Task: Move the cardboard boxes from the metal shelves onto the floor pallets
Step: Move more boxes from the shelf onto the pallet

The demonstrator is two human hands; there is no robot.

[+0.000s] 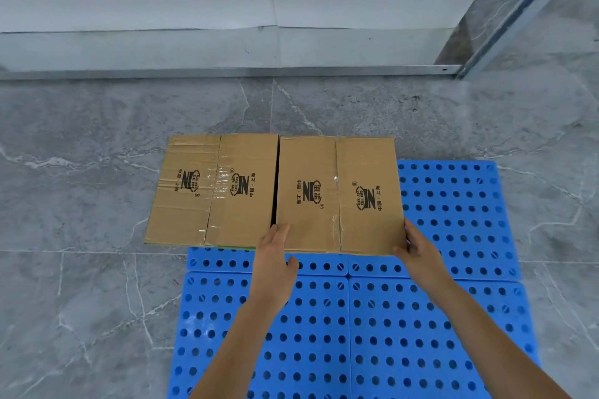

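Note:
Two taped cardboard boxes sit side by side on the blue perforated floor pallets (453, 204). The left box (210, 191) overhangs the pallet's left edge. The right box (340, 194) is between my hands. My left hand (275, 256) lies flat against its near left corner, fingers straight. At the near right corner my right hand (418, 253) holds the box, thumb on the front edge and fingers along the side.
Grey marble floor (81, 204) surrounds the pallets. A white wall with a metal base rail (227, 71) runs along the back. A metal door frame (505, 19) rises at the upper right. More blue pallet surface (372, 334) lies under my forearms.

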